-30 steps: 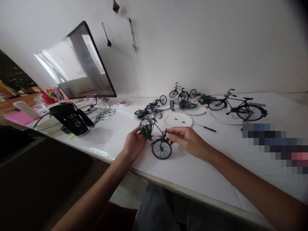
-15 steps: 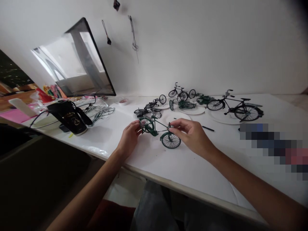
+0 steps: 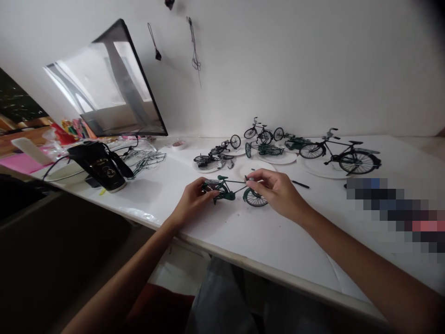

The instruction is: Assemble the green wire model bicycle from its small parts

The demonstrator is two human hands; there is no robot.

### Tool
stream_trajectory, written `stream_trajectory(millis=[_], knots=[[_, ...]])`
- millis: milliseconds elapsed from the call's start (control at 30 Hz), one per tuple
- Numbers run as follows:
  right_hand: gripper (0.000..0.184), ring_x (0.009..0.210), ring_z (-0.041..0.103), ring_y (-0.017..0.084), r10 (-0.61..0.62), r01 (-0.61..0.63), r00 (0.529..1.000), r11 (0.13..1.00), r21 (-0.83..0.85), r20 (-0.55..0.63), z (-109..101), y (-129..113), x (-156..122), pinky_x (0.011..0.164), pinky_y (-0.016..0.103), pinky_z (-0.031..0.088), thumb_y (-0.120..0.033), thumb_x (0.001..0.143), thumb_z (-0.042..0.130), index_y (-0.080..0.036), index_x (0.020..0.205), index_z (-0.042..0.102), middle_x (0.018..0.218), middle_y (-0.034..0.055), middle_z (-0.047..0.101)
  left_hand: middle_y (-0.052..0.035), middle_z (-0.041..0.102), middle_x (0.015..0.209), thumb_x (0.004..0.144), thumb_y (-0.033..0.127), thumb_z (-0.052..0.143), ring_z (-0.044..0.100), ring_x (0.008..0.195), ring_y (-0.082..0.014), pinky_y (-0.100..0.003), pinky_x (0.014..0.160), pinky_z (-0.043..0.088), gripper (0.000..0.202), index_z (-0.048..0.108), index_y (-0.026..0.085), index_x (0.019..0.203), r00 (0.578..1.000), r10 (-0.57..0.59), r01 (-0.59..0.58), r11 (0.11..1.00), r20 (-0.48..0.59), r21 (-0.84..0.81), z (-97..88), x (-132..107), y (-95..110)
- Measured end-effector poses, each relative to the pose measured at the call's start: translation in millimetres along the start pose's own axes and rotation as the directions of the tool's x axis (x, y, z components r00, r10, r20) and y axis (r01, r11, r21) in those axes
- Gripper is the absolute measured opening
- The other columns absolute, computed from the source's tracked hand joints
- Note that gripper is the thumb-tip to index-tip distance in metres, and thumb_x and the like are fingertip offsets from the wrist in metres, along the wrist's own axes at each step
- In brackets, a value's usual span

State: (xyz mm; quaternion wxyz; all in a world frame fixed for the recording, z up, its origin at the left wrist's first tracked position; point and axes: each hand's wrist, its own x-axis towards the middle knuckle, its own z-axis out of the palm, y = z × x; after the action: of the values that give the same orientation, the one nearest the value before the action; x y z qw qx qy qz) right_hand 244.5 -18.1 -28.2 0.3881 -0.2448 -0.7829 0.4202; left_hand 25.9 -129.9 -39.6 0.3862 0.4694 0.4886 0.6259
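Between my hands a green model bicycle (image 3: 228,195) stands on the white table, its front wheel toward the right. My left hand (image 3: 192,200) grips it at the rear wheel, thumb on the near side and fingers behind. At the front, my right hand (image 3: 278,189) pinches the bicycle by its handlebar, thumb against forefinger. The fingers hide most of the handlebar and part of the rear wheel. Just behind lies a white paper plate (image 3: 239,171), and a black pen-like stick (image 3: 300,184) is to the right of my right hand.
Several finished-looking model bicycles, among them a black one (image 3: 347,155), and parts on plates line the wall side. At left are a black tumbler (image 3: 99,167), green wire-like frames (image 3: 148,160) and a monitor (image 3: 111,88). The table's front edge (image 3: 243,264) runs before me.
The green bicycle has turned more level, its front wheel shifting right and slightly up. My left thumb has come over onto the rear wheel's near side.
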Motion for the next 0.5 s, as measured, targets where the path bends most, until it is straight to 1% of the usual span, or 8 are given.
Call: stream_trajectory(millis=[67, 167, 267, 367, 433, 500], knots=[[0.029, 0.074, 0.059, 0.017, 0.019, -0.019, 1.0, 1.0, 0.009, 0.002, -1, 2, 1, 0.067, 0.031, 0.045, -0.045, 0.085, 0.067, -0.018, 0.094, 0.07, 0.083, 0.0044, 0.067, -0.0053, 0.069, 0.081, 0.072, 0.002, 0.078, 0.062, 0.077, -0.0138, -0.019, 0.064, 0.046, 0.017, 0.07, 0.012, 0.082, 0.999, -0.046, 0.044, 0.997, -0.024, -0.058, 1.0, -1, -1], [0.031, 0.074, 0.057, 0.017, 0.061, -0.061, 0.998, 0.997, 0.049, -0.002, -3, 6, 3, 0.066, 0.03, 0.043, -0.046, 0.084, 0.068, -0.018, 0.096, 0.07, 0.086, 0.0043, 0.067, -0.0064, 0.07, 0.085, 0.071, 0.002, 0.079, 0.063, 0.079, -0.0146, -0.019, 0.064, 0.047, 0.018, 0.071, 0.012, 0.085, 0.996, -0.079, 0.077, 0.994, -0.031, -0.079, 3.1, -3, -2], [0.03, 0.082, 0.059, 0.017, 0.128, -0.125, 0.992, 0.98, 0.152, -0.015, -7, 13, 5, 0.073, 0.03, 0.045, -0.045, 0.082, 0.071, -0.02, 0.099, 0.071, 0.094, 0.0043, 0.069, -0.0084, 0.071, 0.091, 0.072, 0.005, 0.078, 0.064, 0.08, -0.0149, -0.02, 0.065, 0.049, 0.019, 0.072, 0.011, 0.09, 0.998, -0.068, 0.069, 0.997, 0.011, -0.043, 6.5, -7, -1], [0.03, 0.089, 0.061, 0.018, 0.173, -0.163, 0.985, 0.958, 0.237, -0.026, -11, 23, 7, 0.079, 0.03, 0.045, -0.042, 0.082, 0.071, -0.02, 0.102, 0.072, 0.098, 0.0047, 0.07, -0.0097, 0.071, 0.097, 0.074, 0.006, 0.077, 0.064, 0.083, -0.0163, -0.023, 0.071, 0.051, 0.023, 0.073, 0.012, 0.096, 0.996, -0.047, 0.045, 0.999, 0.079, 0.021, 11.0, -13, 5], [0.031, 0.088, 0.062, 0.018, 0.179, -0.167, 0.984, 0.954, 0.251, -0.026, -14, 29, 9, 0.076, 0.03, 0.046, -0.043, 0.083, 0.069, -0.02, 0.104, 0.072, 0.098, 0.0051, 0.07, -0.0095, 0.071, 0.095, 0.074, 0.003, 0.076, 0.064, 0.083, -0.0163, -0.023, 0.072, 0.051, 0.024, 0.073, 0.011, 0.096, 0.995, -0.039, 0.039, 0.999, 0.087, 0.001, 14.1, -17, 11], [0.033, 0.088, 0.063, 0.019, 0.168, -0.156, 0.985, 0.956, 0.247, -0.029, -16, 32, 9, 0.075, 0.03, 0.047, -0.044, 0.083, 0.068, -0.02, 0.105, 0.071, 0.1, 0.0054, 0.071, -0.0085, 0.071, 0.09, 0.071, -0.001, 0.076, 0.063, 0.079, -0.0154, -0.022, 0.071, 0.049, 0.025, 0.073, 0.011, 0.092, 0.997, -0.029, 0.033, 0.998, 0.07, -0.051, 16.7, -21, 15]])
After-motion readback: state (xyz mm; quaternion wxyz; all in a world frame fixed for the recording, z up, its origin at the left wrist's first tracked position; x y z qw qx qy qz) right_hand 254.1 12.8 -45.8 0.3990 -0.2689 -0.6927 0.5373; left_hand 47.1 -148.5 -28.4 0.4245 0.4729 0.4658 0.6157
